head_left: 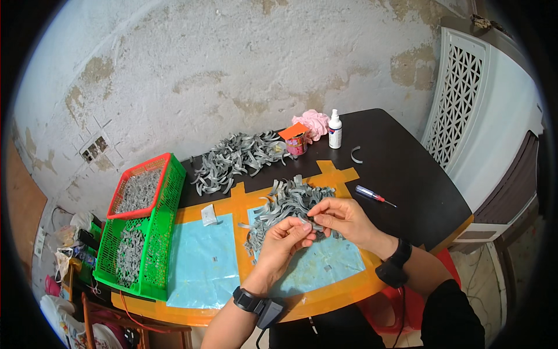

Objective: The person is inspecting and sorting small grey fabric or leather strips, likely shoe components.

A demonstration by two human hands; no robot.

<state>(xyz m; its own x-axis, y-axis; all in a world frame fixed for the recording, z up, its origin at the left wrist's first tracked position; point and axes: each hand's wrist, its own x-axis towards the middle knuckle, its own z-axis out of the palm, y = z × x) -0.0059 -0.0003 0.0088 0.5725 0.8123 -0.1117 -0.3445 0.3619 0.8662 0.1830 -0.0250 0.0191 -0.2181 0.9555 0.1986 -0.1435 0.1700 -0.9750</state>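
Hands (285, 239) close together, perhaps pinching something, near grey strips (290, 200)

two heaps of curved grey strips (290, 199), one screwdriver (369, 193), one bottle (335, 131), one tin (297, 145).

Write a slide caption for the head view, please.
Left hand and right hand meet at a heap of curved grey strips.

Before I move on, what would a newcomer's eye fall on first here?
Probably the bright green basket at the left end of the dark table, with a red basket set over its far part. Next come the left hand and right hand, close together at the nearer pile of grey strips. Then the pink cloth left of the white bottle.
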